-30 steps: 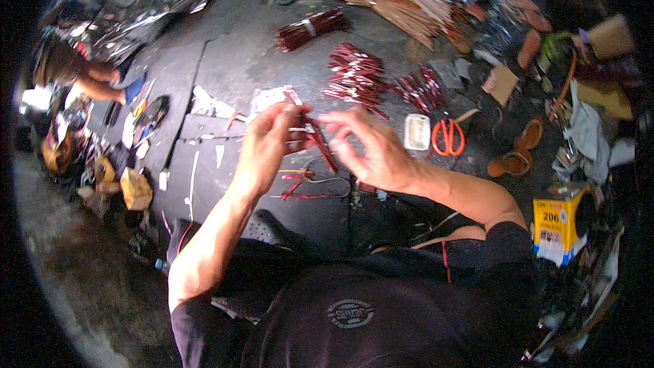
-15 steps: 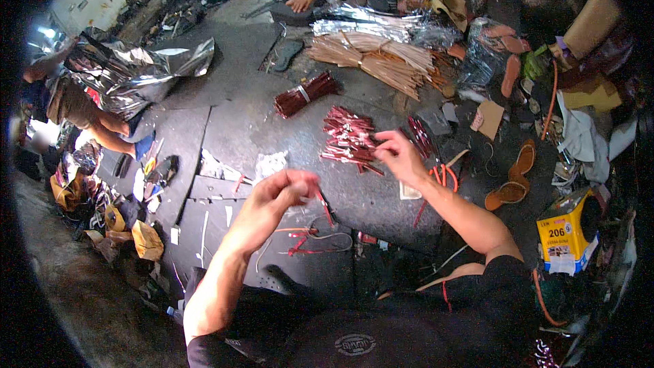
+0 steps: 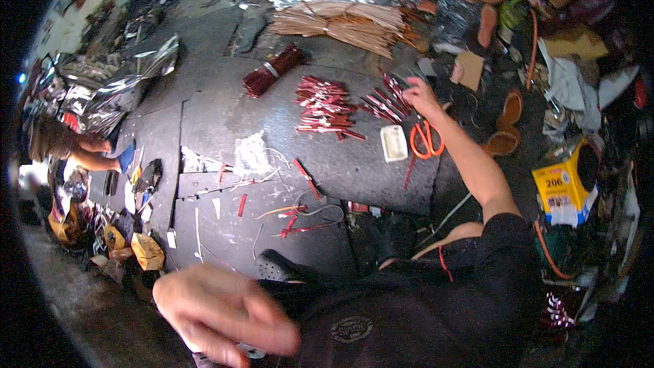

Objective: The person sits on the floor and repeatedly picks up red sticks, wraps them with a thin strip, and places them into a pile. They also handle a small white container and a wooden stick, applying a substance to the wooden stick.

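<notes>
My left hand [image 3: 221, 313] is close to my body at the lower left, blurred by motion, its fingers loosely apart with nothing seen in them. My right hand [image 3: 424, 100] reaches to a small group of dark red strips [image 3: 383, 105], its fingertips at their right end. Its thumb and finger look apart, though contact with a strip is hard to make out. A larger pile of short red strips [image 3: 323, 105] lies to the left. Beyond it is a banded dark red bundle [image 3: 274, 71]. Orange-handled scissors [image 3: 426, 140] lie below my right hand, beside a small whitish tray [image 3: 394, 143].
Bundled tan strips [image 3: 340, 26] lie farther back. Loose red strips [image 3: 306, 177] and wire-like pieces are on the dark board. At right are two brown sole-shaped pieces [image 3: 505, 142] and a yellow box [image 3: 562, 184]. A person's leg [image 3: 95, 153] shows at left, near silvery sheeting [image 3: 122, 78].
My left hand has dropped from over the board toward my body. My right hand has moved from the larger red pile rightward to the smaller group. The view has shifted.
</notes>
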`<action>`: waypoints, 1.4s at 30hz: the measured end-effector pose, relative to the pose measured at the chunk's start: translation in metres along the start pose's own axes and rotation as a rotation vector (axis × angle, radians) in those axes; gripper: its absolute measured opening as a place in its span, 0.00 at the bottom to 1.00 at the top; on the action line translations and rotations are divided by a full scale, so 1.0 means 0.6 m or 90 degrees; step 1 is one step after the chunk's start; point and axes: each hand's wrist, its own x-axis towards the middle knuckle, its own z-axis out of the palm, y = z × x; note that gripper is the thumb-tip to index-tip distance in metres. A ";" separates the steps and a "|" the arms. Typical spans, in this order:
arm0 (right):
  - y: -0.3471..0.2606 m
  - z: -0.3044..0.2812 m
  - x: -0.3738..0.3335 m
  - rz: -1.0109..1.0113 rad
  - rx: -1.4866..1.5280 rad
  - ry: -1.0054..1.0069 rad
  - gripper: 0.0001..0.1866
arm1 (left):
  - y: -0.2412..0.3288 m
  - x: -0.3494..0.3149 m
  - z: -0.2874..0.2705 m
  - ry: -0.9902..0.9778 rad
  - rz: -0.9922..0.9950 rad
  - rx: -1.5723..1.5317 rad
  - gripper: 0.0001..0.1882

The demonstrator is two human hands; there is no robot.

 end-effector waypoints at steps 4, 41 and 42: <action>0.019 -0.030 0.010 -0.038 -0.067 0.053 0.32 | -0.025 -0.019 0.001 0.442 -0.309 0.073 0.24; -0.049 0.068 -0.074 0.098 0.179 -0.120 0.27 | -0.097 -0.016 -0.044 0.512 -0.525 0.276 0.23; -0.046 0.065 -0.080 0.116 0.173 -0.122 0.27 | -0.112 -0.009 -0.044 0.498 -0.525 0.285 0.21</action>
